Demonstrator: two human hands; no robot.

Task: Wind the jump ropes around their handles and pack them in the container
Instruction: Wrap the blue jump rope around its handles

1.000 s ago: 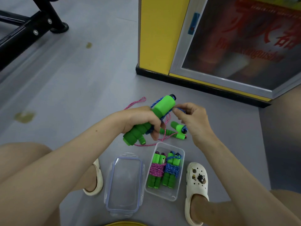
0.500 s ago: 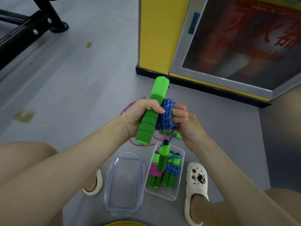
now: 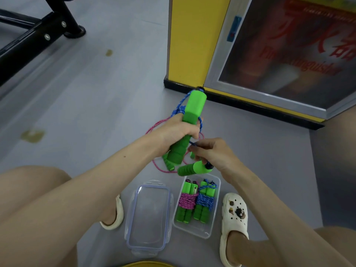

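Winding step, head view: L hand (image 3: 177,132) clamps green handle (image 3: 194,106), R hand (image 3: 213,153) pinches blue rope (image 3: 178,110) by 2nd handle (image 3: 194,168) near container (image 3: 192,229) w/ two bundles (image 3: 187,201); next, prob. bring handles together & wrap cord tight.

The left hand (image 3: 177,132) is wrapped around the middle of a green handle (image 3: 193,108), which it holds tilted upward. Its fingers are curled tight, and the bare forearm reaches in from the lower left. The right hand (image 3: 213,154) sits just below and beside it, fingertips pinching a blue rope (image 3: 178,109) close to the handle. Its bare forearm comes in from the lower right.
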